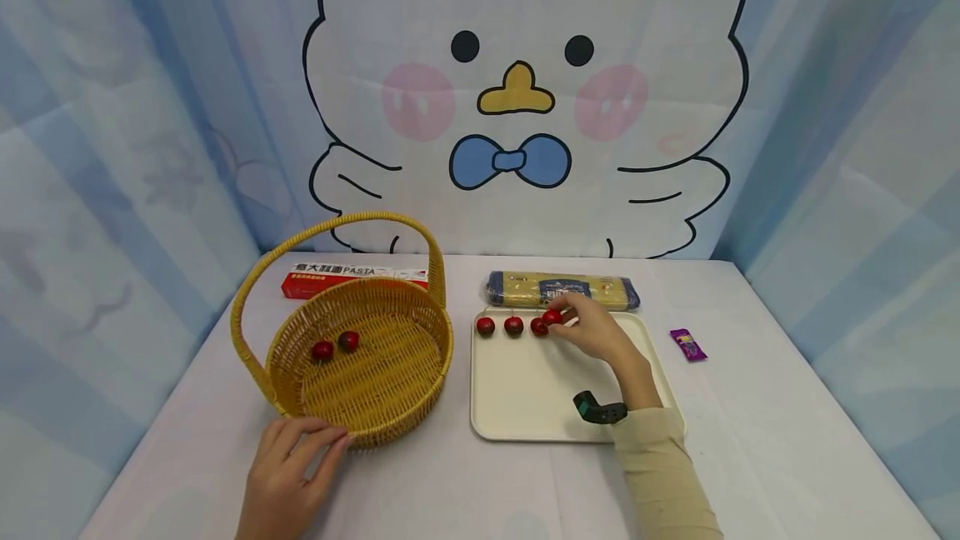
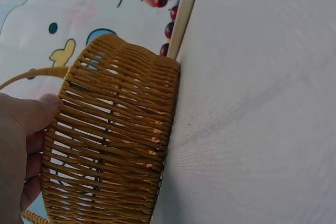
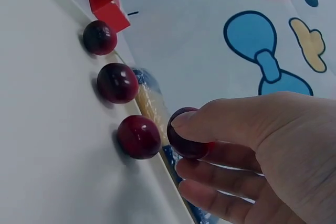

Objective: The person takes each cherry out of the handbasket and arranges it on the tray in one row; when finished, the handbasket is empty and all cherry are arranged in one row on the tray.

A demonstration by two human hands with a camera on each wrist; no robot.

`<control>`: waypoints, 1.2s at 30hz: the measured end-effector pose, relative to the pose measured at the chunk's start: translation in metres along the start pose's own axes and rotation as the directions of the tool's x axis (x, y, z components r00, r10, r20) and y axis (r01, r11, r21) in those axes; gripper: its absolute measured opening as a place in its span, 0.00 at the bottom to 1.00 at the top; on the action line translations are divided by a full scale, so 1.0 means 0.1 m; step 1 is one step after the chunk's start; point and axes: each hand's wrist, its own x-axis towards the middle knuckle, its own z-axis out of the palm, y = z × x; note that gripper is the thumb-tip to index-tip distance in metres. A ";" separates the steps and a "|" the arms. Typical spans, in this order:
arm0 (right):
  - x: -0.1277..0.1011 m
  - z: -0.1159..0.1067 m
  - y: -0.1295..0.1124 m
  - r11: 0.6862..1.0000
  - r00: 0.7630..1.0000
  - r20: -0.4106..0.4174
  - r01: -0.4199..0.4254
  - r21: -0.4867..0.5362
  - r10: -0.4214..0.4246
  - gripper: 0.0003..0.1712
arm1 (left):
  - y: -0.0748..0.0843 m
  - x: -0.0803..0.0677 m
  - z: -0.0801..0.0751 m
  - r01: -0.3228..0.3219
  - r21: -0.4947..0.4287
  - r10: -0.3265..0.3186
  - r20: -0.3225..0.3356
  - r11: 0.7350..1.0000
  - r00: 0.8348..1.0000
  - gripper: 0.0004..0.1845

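My right hand (image 1: 596, 336) pinches a dark red cherry (image 3: 189, 135) between thumb and fingers, over the back edge of a cream tray (image 1: 532, 398). Three more cherries lie in a row along that edge: one at the left (image 1: 485, 326), one in the middle (image 1: 513, 326) and one (image 3: 139, 137) right beside the held cherry. At the front of a yellow wicker basket (image 1: 367, 382), my left hand (image 1: 288, 469) grips the rim, its thumb on the outer side in the left wrist view. Inside the basket are two cherries, one red (image 1: 322, 351), one darker (image 1: 348, 341).
A red pasta box (image 1: 307, 283) lies behind the basket, whose tall handle (image 1: 337, 223) arches upward. Behind the tray lies a clear bag of spaghetti (image 1: 517, 288) with blue ends. To the tray's right is a small purple packet (image 1: 687, 345). Printed curtains enclose the table.
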 end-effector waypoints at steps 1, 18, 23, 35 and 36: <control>0.00 -0.01 0.02 1.000 1.000 0.000 -0.001 0.001 0.001 0.20 | 0.00 0.00 0.00 0.002 0.002 -0.002 0.003 1.000 1.000 0.27; 0.05 0.02 0.23 0.994 0.994 0.021 -0.107 -0.012 0.107 0.21 | 0.00 -0.01 0.02 0.002 -0.007 -0.002 -0.027 1.000 1.000 0.28; 0.07 0.03 0.28 0.993 0.993 0.007 -0.117 -0.014 0.117 0.21 | 0.00 -0.01 0.02 0.001 -0.010 -0.001 -0.028 1.000 1.000 0.28; 0.05 0.04 0.29 0.990 0.990 -0.027 -0.142 -0.020 0.141 0.21 | 0.02 0.01 -0.01 0.020 -0.004 -0.020 0.003 1.000 1.000 0.28; 0.05 0.04 0.29 0.989 0.989 -0.026 -0.148 -0.016 0.147 0.21 | 0.03 0.01 -0.01 0.024 -0.004 -0.024 0.009 1.000 1.000 0.28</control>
